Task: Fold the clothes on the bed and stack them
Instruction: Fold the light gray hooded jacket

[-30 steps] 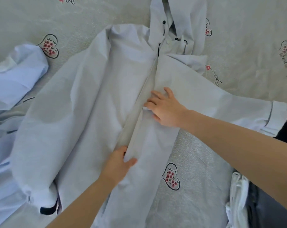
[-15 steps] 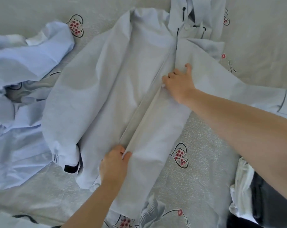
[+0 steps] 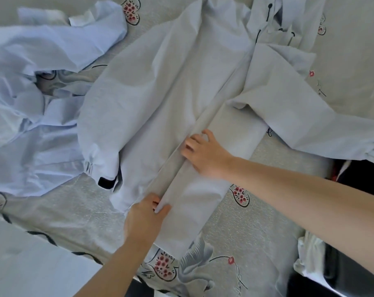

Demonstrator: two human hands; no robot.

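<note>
A pale blue-white long-sleeved garment (image 3: 160, 99) lies spread front-up on the bed, collar at the top, its front opening running diagonally down the middle. My left hand (image 3: 145, 219) pinches the lower end of the front edge near the hem. My right hand (image 3: 205, 155) rests flat on the right front panel beside the opening, fingers spread. The garment's right sleeve (image 3: 323, 125) stretches out to the right; the left sleeve, with a dark cuff tab (image 3: 106, 181), is folded down along the body.
A crumpled heap of light blue clothes (image 3: 36, 99) lies at the left. The bedsheet (image 3: 256, 224) is grey with heart and flower prints. White and dark items (image 3: 310, 260) sit at the bed's right edge. A pale surface (image 3: 27, 262) fills the lower left.
My right hand slid down along the front opening toward the hem. My left hand kept its pinch on the lower edge. The view shifted, showing more of the bed's near side.
</note>
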